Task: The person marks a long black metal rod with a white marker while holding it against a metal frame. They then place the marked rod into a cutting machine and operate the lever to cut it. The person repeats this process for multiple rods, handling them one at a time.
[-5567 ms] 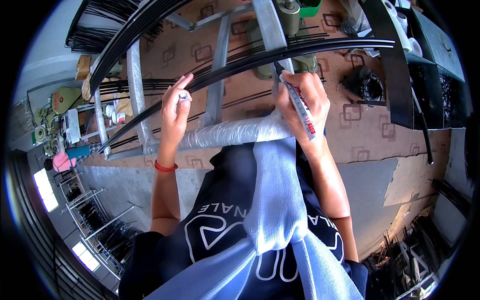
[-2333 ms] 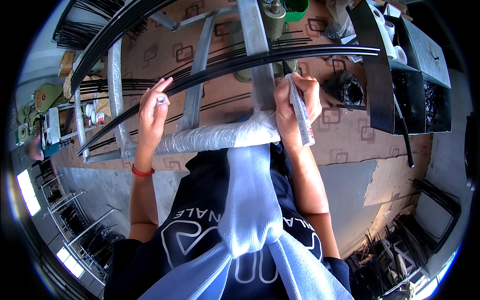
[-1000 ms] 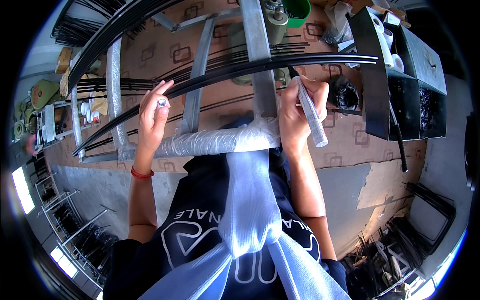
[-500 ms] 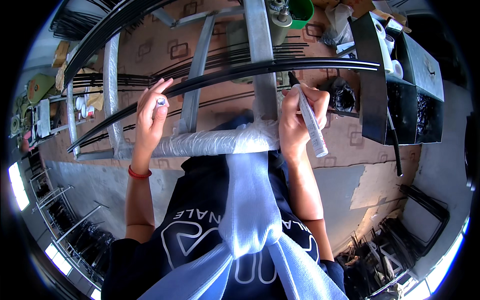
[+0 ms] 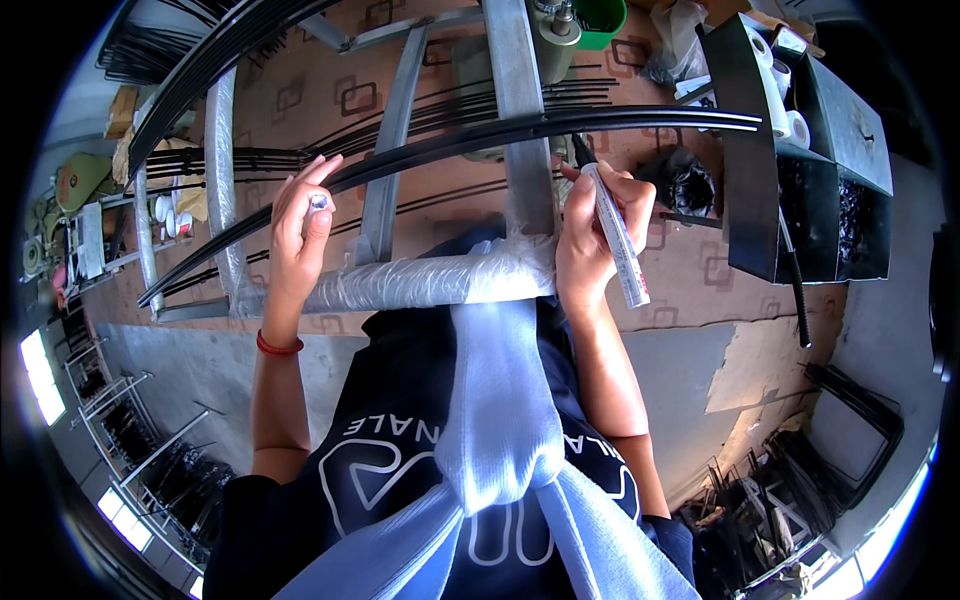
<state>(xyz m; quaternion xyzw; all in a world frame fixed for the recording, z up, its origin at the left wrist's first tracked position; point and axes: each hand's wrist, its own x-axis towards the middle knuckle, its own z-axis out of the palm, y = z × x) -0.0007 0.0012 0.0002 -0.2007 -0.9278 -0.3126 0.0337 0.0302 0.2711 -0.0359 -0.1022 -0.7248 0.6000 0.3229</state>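
My right hand (image 5: 598, 232) grips a white marker (image 5: 622, 243) with a black end. That end points up at the underside of a bundle of long black strips (image 5: 450, 146), just short of it or touching; I cannot tell which. My left hand (image 5: 303, 222) is raised beside the strips, its fingertips close to or against them. Between its thumb and bent fingers sits a small round shiny thing (image 5: 319, 202), too small to name. Under the strips runs a metal frame, its near bar (image 5: 400, 286) wrapped in clear plastic film.
More black strips (image 5: 200, 90) lie across the frame at the upper left, and thin rods lie beneath it. On the right stands a black metal box (image 5: 745, 190) with white rolls by it. A green bucket (image 5: 603, 28) is at the far side; dark frames (image 5: 770, 500) lean at lower right.
The marker has tilted a little more upright, its black end rising slightly toward the strips. My left hand has hardly moved.
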